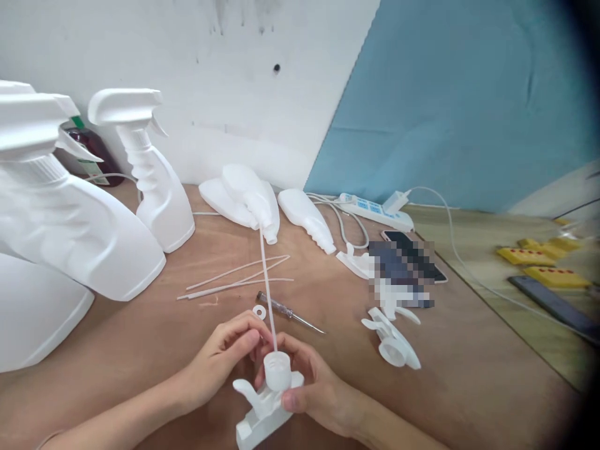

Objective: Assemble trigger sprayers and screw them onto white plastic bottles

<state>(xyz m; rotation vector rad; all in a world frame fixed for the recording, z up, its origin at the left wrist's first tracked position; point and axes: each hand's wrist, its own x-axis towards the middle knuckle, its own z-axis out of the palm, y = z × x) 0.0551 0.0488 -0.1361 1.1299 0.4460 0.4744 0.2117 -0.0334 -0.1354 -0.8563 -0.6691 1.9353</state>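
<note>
My right hand (316, 387) grips a white trigger spray head (267, 412) turned upside down, its round collar facing up and its trigger to the left. A thin white dip tube (267, 281) stands up out of the collar, leaning slightly left. Beside the tube, my left hand (229, 356) has its fingers curled close to the collar. Its fingertips are partly hidden, and whether they pinch anything I cannot make out. Just beyond my left fingers lies a white washer (259, 312). A clear-handled screwdriver (290, 312) rests behind the tube.
Several loose dip tubes (234, 284) lie mid-table. White spray bottles (154, 181) with heads stand at left. Headless bottles (248, 197) lie at the back, near a power strip (377, 211). Another spray head (392, 340) and a phone (415, 256) are at right, with yellow blocks (544, 256) beyond.
</note>
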